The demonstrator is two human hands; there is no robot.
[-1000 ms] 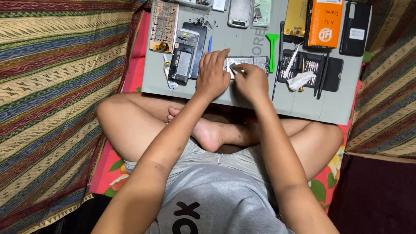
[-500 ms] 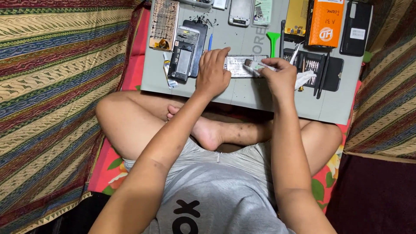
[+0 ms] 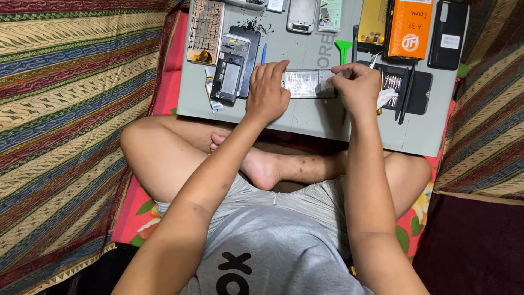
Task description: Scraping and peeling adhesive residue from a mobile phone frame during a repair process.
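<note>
We sit cross-legged with the grey mat (image 3: 305,117) across our knees, and the work lies in the middle of it: a flat silvery part (image 3: 307,84), long and narrow, lying on the mat between our two hands. It looks like a phone's battery or inner plate; we cannot tell which.

Our left hand (image 3: 267,92) lies flat on the part's left end, fingers together and pressing down — a hold-down, not a pinch. Our right hand (image 3: 357,87) is at the right end, thumb and forefinger closed together on something small at the part's edge, perhaps a tab or strip; it is too small to name.

To do this well, we judge that the left hand should keep its weight steady so the part cannot slide, while the right pulls low and slow, close to the surface rather than straight up, so nothing bends or tears.

Just left of the left hand lies an opened phone (image 3: 230,79) on a dark frame, with a cracked screen (image 3: 205,31) above it. Right of the right hand sits a black bit tray (image 3: 406,90) with a white scrap on it. A green pry tool (image 3: 343,51) and an orange box (image 3: 409,28) lie further up.
</note>
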